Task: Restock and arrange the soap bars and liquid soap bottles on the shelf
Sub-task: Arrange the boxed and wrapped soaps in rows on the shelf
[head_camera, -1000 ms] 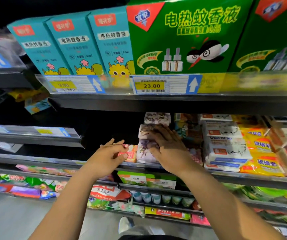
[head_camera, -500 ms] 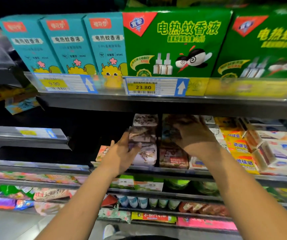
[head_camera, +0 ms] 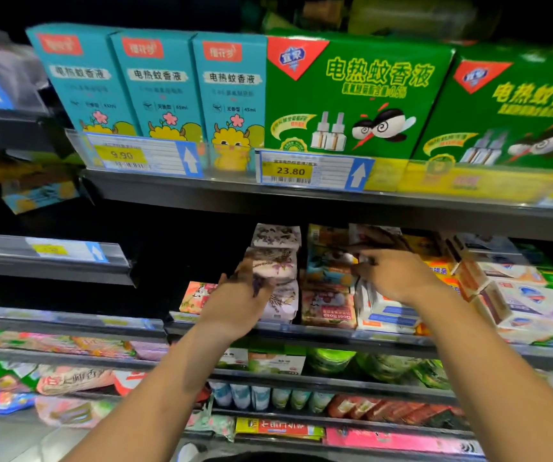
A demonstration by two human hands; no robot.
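On the middle shelf (head_camera: 301, 331), the purple flower soap stack (head_camera: 276, 258) is touched by the straight fingers (head_camera: 248, 273) of the left hand (head_camera: 235, 305). The right hand (head_camera: 398, 278) is blurred at the next soap stack (head_camera: 328, 271); whether anything is held cannot be told. "Goat Soap" is read upside down on a pink pack (head_camera: 328, 311). Close above, teal boxes (head_camera: 155, 85) and green boxes (head_camera: 358, 95) are marked 电热蚊香液, priced 9.90 and 23.80.
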